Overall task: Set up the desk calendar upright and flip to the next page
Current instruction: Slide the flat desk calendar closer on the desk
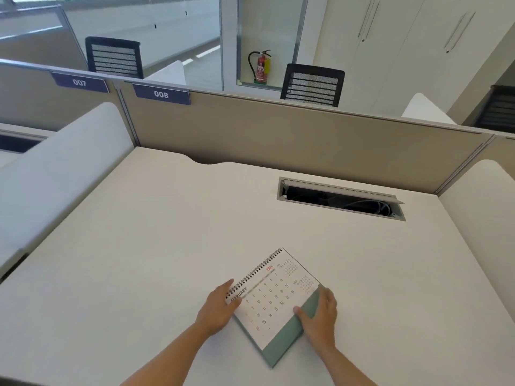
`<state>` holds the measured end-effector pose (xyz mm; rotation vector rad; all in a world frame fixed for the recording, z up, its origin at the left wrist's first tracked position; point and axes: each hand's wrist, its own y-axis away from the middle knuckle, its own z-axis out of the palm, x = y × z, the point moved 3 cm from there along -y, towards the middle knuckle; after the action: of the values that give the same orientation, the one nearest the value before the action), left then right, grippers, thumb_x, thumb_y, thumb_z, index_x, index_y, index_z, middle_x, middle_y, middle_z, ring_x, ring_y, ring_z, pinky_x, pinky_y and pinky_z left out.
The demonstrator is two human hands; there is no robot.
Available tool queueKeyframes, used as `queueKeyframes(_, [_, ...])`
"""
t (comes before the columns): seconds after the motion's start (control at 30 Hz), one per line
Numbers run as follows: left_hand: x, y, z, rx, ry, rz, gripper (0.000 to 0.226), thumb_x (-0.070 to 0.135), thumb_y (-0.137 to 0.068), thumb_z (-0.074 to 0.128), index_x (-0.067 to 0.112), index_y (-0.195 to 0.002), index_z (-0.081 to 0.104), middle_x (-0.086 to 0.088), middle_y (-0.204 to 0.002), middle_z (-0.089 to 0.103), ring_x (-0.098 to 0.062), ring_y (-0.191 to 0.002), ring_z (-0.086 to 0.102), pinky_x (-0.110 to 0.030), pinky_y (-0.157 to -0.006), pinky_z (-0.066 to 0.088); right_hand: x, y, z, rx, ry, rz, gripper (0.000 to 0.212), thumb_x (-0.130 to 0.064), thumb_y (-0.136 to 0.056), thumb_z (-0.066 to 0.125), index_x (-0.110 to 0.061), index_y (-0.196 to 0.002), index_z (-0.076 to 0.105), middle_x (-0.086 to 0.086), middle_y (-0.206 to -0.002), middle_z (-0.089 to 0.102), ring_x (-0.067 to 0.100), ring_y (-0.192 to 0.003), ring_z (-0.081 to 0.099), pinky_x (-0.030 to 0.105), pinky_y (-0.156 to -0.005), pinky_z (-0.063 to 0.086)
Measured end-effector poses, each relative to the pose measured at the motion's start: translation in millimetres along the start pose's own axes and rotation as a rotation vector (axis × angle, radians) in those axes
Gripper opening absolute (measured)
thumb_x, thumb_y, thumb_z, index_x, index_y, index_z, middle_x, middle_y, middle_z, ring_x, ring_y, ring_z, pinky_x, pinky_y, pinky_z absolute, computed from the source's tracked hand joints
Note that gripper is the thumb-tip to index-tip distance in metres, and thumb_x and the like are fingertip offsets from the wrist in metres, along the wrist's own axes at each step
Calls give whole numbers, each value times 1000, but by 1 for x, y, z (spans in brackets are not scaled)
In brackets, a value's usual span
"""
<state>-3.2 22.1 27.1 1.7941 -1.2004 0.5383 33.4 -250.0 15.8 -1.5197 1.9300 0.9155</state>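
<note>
Fingers of both hands rest on a desk calendar [274, 302] lying flat near the front edge of the desk [167, 232]: the left hand [218, 309] curls loosely at the spiral-bound corner, and the right hand [319, 312] lies open on the green base edge. Neither hand seems to grip it. Its spiral binding runs diagonally, away and rightward, showing February; a cable slot [341, 199] sits near the back edge before a partition [278, 135].

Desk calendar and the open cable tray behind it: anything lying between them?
Nothing: the head view shows bare desk between the desk calendar and cable tray.
</note>
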Motion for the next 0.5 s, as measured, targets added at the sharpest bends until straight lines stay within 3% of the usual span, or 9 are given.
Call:
queueKeyframes(0.13, [-3, 4, -1, 187, 168, -174, 55, 35, -93, 54, 12, -141, 40, -10, -141, 49, -26, -129, 45, -37, -103, 36, 0, -36, -21, -89, 113, 122, 103, -36, -70, 83, -11, -150, 22, 11, -154, 30, 27, -141, 27, 42, -114, 28])
queueKeyframes(0.2, [-4, 7, 3, 207, 338, -342, 41, 37, -88, 52, 8, -118, 56, -10, -109, 61, -26, -98, 57, -32, -81, 41, 1, -46, -25, -167, 206, 125, 96, -40, -70, 80, -14, -147, 29, 9, -149, 35, 28, -137, 31, 43, -109, 35])
queueKeyframes(0.27, [-2, 12, 8, 139, 538, -474, 32, 35, -85, 51, 5, -92, 61, -9, -82, 57, -25, -71, 50, -29, -65, 34, 0, -49, -24, -202, 257, 126, 90, -41, -70, 80, -17, -144, 35, 8, -144, 37, 29, -133, 33, 44, -104, 39])
queueKeyframes(0.5, [9, 11, 3, 64, 688, -543, 29, 31, -92, 47, 7, -95, 64, -10, -78, 56, -21, -64, 43, -28, -55, 32, -10, -30, -12, -158, 253, 201, 87, -39, -61, 86, -13, -131, 41, 7, -131, 42, 27, -122, 43, 39, -94, 44])
